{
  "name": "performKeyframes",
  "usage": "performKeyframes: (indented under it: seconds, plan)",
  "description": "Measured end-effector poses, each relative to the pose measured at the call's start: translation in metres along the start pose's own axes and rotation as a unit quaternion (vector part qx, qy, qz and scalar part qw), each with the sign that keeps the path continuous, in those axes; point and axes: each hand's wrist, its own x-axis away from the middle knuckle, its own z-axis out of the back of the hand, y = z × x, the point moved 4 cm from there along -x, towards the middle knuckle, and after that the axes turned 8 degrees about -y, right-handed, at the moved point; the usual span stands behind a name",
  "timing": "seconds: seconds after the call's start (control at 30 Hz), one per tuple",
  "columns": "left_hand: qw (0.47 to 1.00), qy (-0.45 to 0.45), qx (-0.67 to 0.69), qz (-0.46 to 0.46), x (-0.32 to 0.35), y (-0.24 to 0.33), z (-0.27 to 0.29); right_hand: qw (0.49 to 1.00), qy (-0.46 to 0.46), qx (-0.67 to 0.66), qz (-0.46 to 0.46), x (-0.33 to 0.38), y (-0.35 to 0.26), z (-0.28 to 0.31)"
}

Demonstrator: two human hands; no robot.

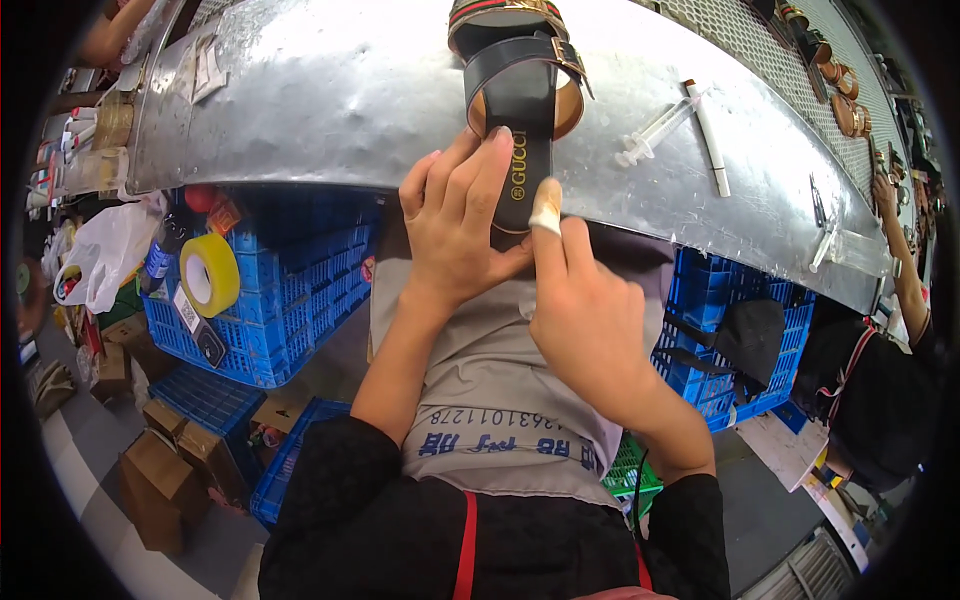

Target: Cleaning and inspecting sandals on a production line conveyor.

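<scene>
Black sleeves with a red stripe fill the bottom of the view, and a grey apron [510,370] covers the person's lap below the near edge of a metal workbench [330,90]. Both bare forearms reach up from there to a black sandal [520,140] that lies sole down at the near edge of the bench, its heel end hanging slightly over the edge.

Left hand [455,225]: fingers close together and curled over the left side of the sandal's heel, gripping it. Right hand [585,310]: loosely closed, its forefinger wrapped in pale tape and pressed against the right side of the heel.

A second sandal [500,18] with a striped strap lies just beyond the first, toward the far edge. Two white syringes [680,125] lie on the bench to the right, near the sandals.

Under the bench, blue plastic crates [285,290] are stacked on the left with a roll of yellow tape [208,275] against them, and more blue crates stand on the right. Cardboard boxes [165,470] sit on the floor at lower left. Another person's arm [905,270] shows at the far right end of the bench.
</scene>
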Motion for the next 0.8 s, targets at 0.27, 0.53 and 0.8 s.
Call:
performKeyframes:
  seconds: [0.27,0.53,0.8]
  plan:
    - [1.000,0.015,0.014,-0.004,0.002,0.001,0.006,0.997,-0.014,-0.076,0.009,0.005,0.003,0.005]
    - [0.998,0.033,0.043,0.008,-0.001,-0.002,0.007,0.996,-0.015,-0.077,0.034,-0.010,0.010,0.002]
    - [0.999,0.019,0.040,0.006,-0.003,0.000,0.009,0.993,-0.003,-0.106,0.043,-0.016,0.018,0.006]
